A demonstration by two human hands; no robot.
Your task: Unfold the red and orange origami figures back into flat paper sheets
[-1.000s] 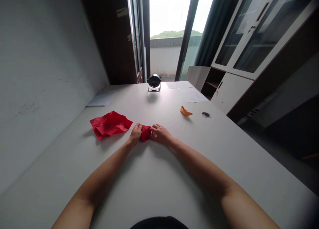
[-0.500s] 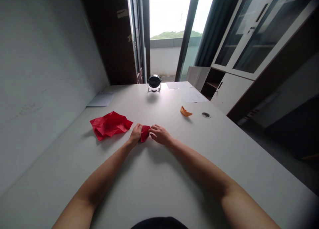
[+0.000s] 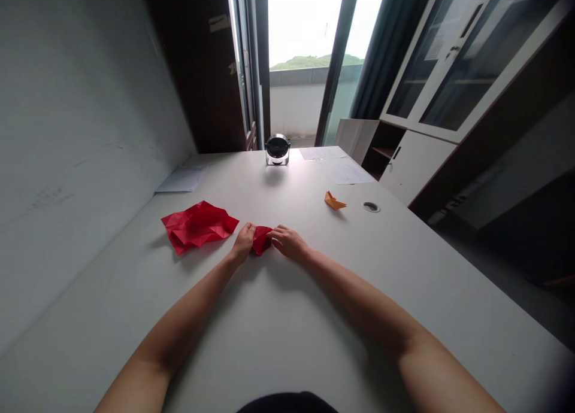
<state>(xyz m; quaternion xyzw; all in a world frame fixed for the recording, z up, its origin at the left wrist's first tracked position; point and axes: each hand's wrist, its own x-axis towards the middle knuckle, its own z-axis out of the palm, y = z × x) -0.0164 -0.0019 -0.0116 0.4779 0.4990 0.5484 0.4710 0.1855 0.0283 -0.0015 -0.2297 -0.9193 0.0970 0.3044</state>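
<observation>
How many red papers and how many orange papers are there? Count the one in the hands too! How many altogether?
Red: 2 (the small piece at the left hand and the big creased sheet)
Orange: 1 (the folded paper)
Total: 3

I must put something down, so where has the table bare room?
Bare: between left forearm and right forearm; also between right forearm and round hole. Crowded: left hand and right hand at the small red paper, beside the large red sheet.
</observation>
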